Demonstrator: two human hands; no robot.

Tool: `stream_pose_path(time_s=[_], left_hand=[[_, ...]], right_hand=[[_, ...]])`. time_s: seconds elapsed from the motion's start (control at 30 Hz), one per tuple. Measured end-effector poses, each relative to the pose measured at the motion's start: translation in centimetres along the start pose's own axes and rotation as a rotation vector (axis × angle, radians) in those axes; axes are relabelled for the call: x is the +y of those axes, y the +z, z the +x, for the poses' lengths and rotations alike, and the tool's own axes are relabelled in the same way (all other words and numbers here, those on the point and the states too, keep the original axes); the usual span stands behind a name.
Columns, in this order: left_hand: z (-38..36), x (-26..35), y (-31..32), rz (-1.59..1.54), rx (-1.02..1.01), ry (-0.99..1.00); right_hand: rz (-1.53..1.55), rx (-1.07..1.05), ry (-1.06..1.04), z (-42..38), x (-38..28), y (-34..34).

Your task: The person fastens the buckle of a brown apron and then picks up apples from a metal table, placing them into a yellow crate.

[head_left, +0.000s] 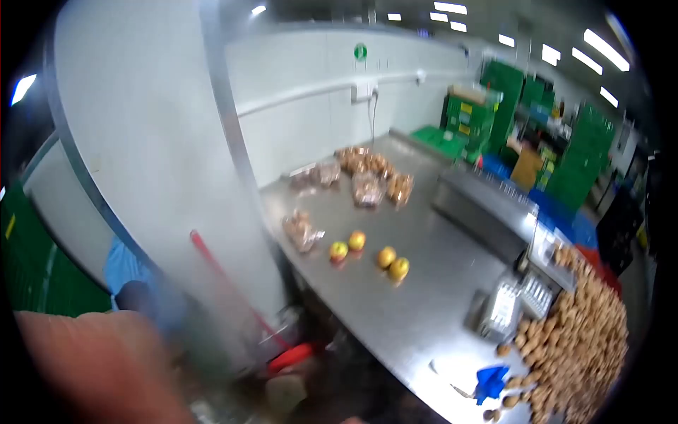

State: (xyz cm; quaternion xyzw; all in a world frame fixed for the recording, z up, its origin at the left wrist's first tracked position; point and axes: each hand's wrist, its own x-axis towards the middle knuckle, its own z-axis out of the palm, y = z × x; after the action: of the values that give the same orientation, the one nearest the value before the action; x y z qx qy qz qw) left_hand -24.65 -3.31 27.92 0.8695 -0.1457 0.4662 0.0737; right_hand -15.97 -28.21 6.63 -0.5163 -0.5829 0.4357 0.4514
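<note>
A large blurred, skin-toned shape (92, 367) fills the bottom left corner, very close to the camera. It looks like my left arm or hand, but no fingers show and nothing can be seen in it. My right hand is out of view. Ahead lies a long steel table (424, 297). On it are several yellow-red round fruits (367, 253), apart from each other near the middle. A big heap of small brown fruits (579, 339) lies at the table's right end.
Clear bags of brown fruit (367, 177) sit at the far end of the table. A scale (515, 300) and a blue object (491, 381) lie beside the heap. A white pillar (155, 162), a red-handled tool (233, 290), a person in blue (123, 272) and green crates (586, 155) surround it.
</note>
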Motion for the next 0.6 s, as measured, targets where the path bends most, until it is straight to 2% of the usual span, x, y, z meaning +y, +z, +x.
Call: stream_pose_path(time_s=[0.03,0.1,0.17,0.27,0.33,0.4,0.43,0.5,0.57,0.6], left_hand=[[0.1,-0.1,-0.1,0.009,-0.013,0.005],[0.5,-0.3,0.1,0.016,-0.004,0.026],[1.1,0.0,-0.2,0.024,0.01,0.058],[2.6,0.9,-0.6,0.056,0.054,0.148],[3.9,1.8,-0.9,0.052,0.083,0.186],[5.0,2.7,-1.0,0.029,0.067,0.168],[5.4,2.7,-0.8,-0.001,0.017,0.122],[3.9,2.1,0.8,-0.097,-0.182,-0.099],[-1.8,0.9,4.7,-0.391,-0.569,-0.472],[-7.2,1.1,6.9,-0.568,-0.683,-0.748]], right_hand=[[-0.021,-0.055,0.029,0.2,0.4,0.1],[0.068,0.007,0.03,0.1,0.8,0.6],[0.128,-0.079,0.096,0.1,-0.2,-0.3],[0.099,-0.007,0.079,-0.4,1.2,0.6],[-0.051,-0.062,0.058,-0.2,3.8,-0.1],[-0.049,-0.057,0.056,-1.3,3.2,0.8],[-0.024,-0.001,0.042,-0.5,2.6,0.5],[-0.003,0.083,0.028,-0.6,3.3,1.0],[0.01,0.188,0.076,-0.8,3.3,1.1],[0.057,0.289,0.026,-0.5,2.6,0.8]])
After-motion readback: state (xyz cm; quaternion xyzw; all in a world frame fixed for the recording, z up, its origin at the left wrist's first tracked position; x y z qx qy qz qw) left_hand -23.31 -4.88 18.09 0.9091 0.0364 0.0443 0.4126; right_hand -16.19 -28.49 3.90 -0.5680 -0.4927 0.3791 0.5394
